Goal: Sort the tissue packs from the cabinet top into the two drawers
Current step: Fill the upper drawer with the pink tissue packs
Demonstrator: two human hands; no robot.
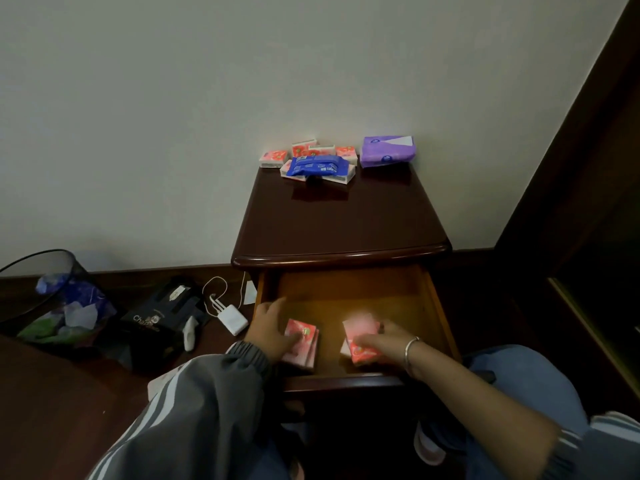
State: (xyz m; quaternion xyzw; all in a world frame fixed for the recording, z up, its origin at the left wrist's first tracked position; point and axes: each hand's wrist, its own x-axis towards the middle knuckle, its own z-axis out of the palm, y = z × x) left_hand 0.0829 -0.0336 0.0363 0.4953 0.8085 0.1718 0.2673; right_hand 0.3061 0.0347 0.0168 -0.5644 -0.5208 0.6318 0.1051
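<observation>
Now: both hands down in the open top drawer (pixel 346 287), well apart.
Left hand (pixel 273 330) rests with loose, spread fingers on the left pink stack (pixel 306 349), near-left in the drawer. Right hand (pixel 384 341), bracelet (pixel 410 348) on the wrist, grips the right pink packs (pixel 362 337), near-right; blurred. Far edge of cabinet top (pixel 339 223): small pink packs (pixel 274 157), blue pack (pixel 317 166) lying across some, purple pack (pixel 387 150) far right.

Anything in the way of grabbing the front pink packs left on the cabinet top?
Yes: the blue pack lies across the front pink packs; lift it off first. The back pink packs and purple pack lie uncovered.
</observation>
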